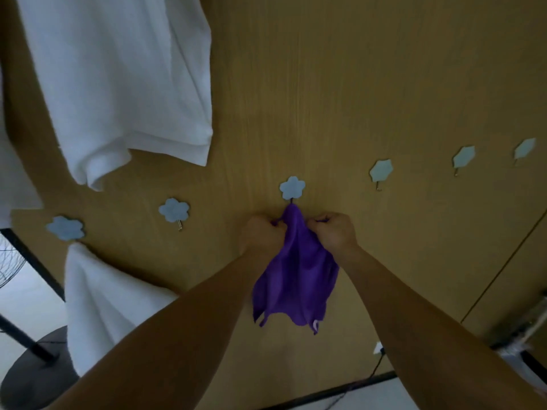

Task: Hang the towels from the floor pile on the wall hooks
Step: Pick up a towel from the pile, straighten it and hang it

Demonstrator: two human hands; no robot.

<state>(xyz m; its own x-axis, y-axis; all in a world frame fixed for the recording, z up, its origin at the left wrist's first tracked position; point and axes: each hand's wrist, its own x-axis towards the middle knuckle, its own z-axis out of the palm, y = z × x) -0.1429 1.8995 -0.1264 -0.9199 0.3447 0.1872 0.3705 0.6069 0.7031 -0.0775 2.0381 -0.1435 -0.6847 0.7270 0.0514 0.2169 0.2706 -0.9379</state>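
Wall: a tan wood-grain panel wall (pixel 370 84) fills most of the view, and all hooks are fixed to it.

Item 1: a large white terry towel (pixel 118 84) hangs against the wall at upper left. Its lower corner ends above the row of hooks.

Item 2: a second white terry towel (pixel 100 300) hangs at lower left. Its top is gathered directly beneath the leftmost pale blue flower-shaped hook (pixel 65 227).

Item 3: a black pedestal fan base (pixel 29 374) stands on the floor at the far left, partly behind the second white towel.

Item 4: a purple cloth towel (pixel 296 279) is at centre. Its top is drawn to a point at the third pale blue flower-shaped hook (pixel 292 187), touching the metal prong below the flower plate. The rest drapes down between the forearms, clear of the floor.

Left hand (pixel 262 235): fingers curled tight, gripping the purple towel's upper left edge just below the hook.

Right hand (pixel 333 232): fingers curled likewise, gripping the upper right edge. The two hands sit close together at equal height.

Bare hooks: the second flower hook (pixel 174 210) is left of centre. Three more bare hooks run to the right (pixel 381 170), (pixel 464 156), (pixel 525 148).

Item 5: a small white wall socket (pixel 379 347) sits low on the wall with a black cable leading down from it.
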